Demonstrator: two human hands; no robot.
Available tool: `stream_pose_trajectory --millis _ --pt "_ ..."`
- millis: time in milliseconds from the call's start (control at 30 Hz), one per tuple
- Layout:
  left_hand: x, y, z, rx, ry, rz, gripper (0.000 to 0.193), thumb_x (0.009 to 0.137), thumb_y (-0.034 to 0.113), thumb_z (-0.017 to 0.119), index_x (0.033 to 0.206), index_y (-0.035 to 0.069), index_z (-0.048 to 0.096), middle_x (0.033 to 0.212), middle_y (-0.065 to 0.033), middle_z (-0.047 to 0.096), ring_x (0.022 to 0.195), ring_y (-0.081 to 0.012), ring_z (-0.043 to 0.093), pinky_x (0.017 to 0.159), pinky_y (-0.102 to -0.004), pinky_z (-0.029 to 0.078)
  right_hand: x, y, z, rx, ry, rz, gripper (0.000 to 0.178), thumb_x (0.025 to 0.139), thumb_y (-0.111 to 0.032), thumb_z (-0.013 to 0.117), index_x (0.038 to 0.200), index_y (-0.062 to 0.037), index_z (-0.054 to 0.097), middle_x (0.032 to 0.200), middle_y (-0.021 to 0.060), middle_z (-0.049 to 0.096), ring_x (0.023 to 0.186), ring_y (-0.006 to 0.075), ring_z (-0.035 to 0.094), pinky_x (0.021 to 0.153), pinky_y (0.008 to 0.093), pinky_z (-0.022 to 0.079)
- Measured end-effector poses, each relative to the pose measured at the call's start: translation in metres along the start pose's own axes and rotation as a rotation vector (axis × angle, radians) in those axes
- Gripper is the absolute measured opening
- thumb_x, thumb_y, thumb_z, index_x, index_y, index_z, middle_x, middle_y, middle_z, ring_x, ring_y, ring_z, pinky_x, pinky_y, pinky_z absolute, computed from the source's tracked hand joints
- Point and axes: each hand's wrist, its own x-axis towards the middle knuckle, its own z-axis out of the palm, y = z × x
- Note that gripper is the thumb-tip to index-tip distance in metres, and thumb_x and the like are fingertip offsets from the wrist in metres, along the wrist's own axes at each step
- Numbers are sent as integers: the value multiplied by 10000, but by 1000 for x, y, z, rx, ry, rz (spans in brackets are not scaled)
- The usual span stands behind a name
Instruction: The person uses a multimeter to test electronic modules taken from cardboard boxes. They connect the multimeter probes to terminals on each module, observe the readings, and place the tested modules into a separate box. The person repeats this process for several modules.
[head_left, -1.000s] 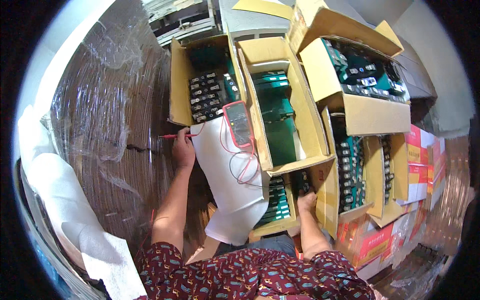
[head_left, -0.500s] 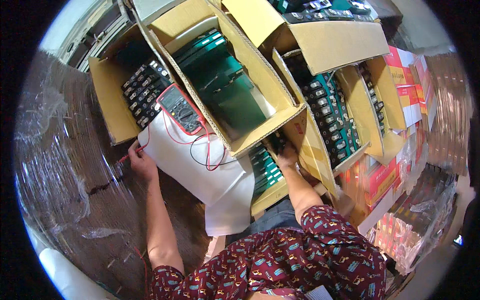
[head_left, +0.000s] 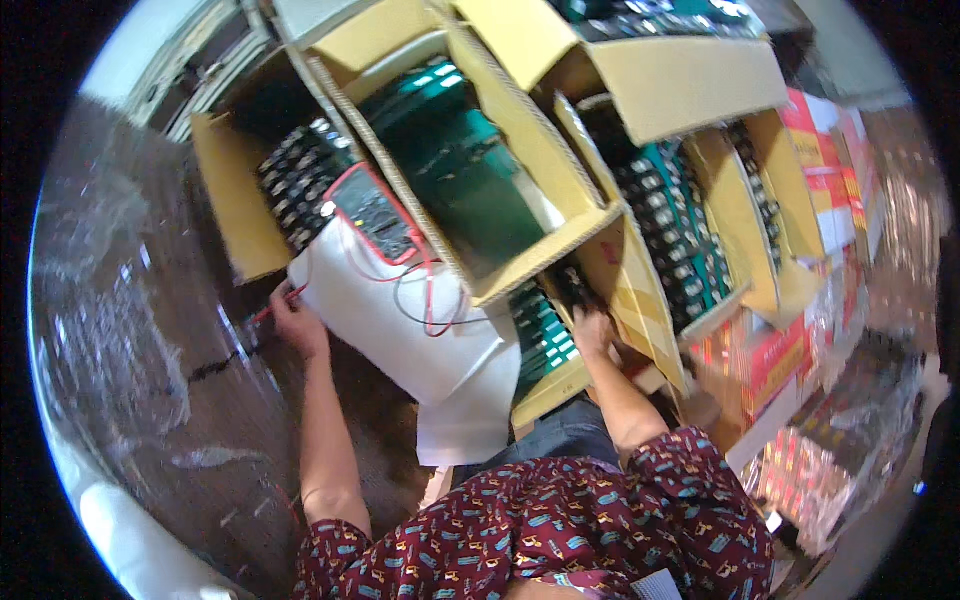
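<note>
My left hand (head_left: 299,320) is closed around a red test probe (head_left: 264,314) at the left edge of a white foam sheet (head_left: 390,335). On that sheet, against a carton, leans a red-rimmed multimeter (head_left: 372,214) with red and black leads. My right hand (head_left: 594,332) reaches down between two cartons, its fingers curled at a dark piece (head_left: 570,284). Blur and shadow hide what that piece is. Just left of this hand, green boards with pale ends (head_left: 545,330) stand in rows in a low carton.
An open carton (head_left: 545,250) with green boards stands ahead. Cartons of dark parts with metal clips flank it at left (head_left: 235,215) and right (head_left: 690,230). Red and white boxes (head_left: 770,355) are stacked at right. Plastic-wrapped brown stacks (head_left: 120,300) fill the left side.
The whole view has shifted slightly and blurred. My right hand has drawn back a little toward me and to the right. My left hand still holds the probe.
</note>
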Motion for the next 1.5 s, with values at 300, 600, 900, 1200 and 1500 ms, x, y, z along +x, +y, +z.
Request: stream_pose_trajectory --millis 300,600,900,1200,1500 --pt "23 26 3 -134 89 -52 192 947 52 653 1138 43 665 1084 -178 751 1022 -354 725 894 -433 561 -14 -3 -36 48 45 -188 419 970 -385 605 1059 7 722 1019 316 691 924 497 660 842 563 520" --pt "45 48 8 -196 118 -148 275 912 216 791 1021 19 632 983 -183 746 923 -361 733 807 -443 559 -12 -31 -69 33 15 -244 355 984 -297 590 908 30 704 936 279 680 881 475 647 786 557 499" --pt "80 57 23 -151 191 -51 196 916 159 767 996 35 637 908 -174 725 888 -348 722 769 -444 551 -68 -182 -184 747 -173 -1008 433 1073 -325 538 867 25 688 902 196 743 816 298 741 747 388 605" --pt "99 61 22 -220 246 101 153 940 105 722 1011 40 602 897 -160 697 878 -358 693 757 -453 532 8 -412 -185 737 -239 -1623 150 974 -109 608 894 -12 689 951 172 727 901 340 734 784 407 603" --pt "102 53 8 -281 305 128 126 961 91 683 1028 28 596 997 -191 689 962 -426 667 816 -469 527 36 -498 -130 -101 -306 -1373 313 923 -304 712 995 -10 632 1335 216 632 1205 368 637 915 483 573"
